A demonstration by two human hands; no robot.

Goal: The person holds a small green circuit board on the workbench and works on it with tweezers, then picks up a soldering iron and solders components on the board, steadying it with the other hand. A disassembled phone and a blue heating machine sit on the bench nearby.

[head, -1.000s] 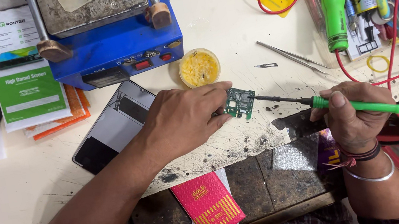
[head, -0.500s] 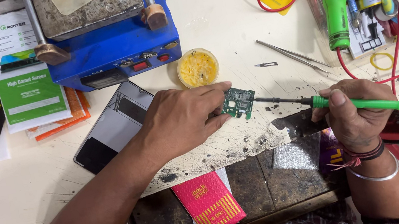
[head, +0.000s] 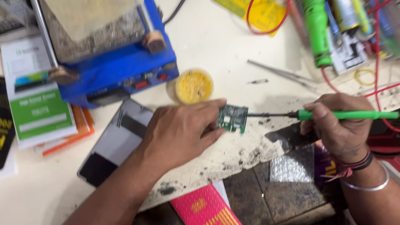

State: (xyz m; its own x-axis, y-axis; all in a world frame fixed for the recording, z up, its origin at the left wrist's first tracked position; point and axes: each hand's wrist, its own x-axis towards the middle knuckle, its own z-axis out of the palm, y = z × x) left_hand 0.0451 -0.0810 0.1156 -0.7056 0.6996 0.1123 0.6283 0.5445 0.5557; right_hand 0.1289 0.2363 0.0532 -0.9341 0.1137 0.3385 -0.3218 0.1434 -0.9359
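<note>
1. Head view: small green circuit board [head: 233,118], roughly square, dotted with tiny components, lying on the scorched white bench edge [head: 229,159], pinned at its left side by the fingertips of the left hand [head: 182,134].
2. Right hand [head: 338,125] clenched around a green-handled soldering iron [head: 345,115], thin dark tip touching the board's right edge.
3. Board's left part hidden under fingers; components too small to make out. Elbows cut off at the bottom border.
4. Nearby: round tin of yellow paste [head: 194,85] just above the board, glossy dark phone screen [head: 114,145] partly under the left wrist, blue metal heating station [head: 115,69] behind, steel tweezers [head: 279,73] to the right, pink patterned card [head: 209,223] below the bench edge.
</note>
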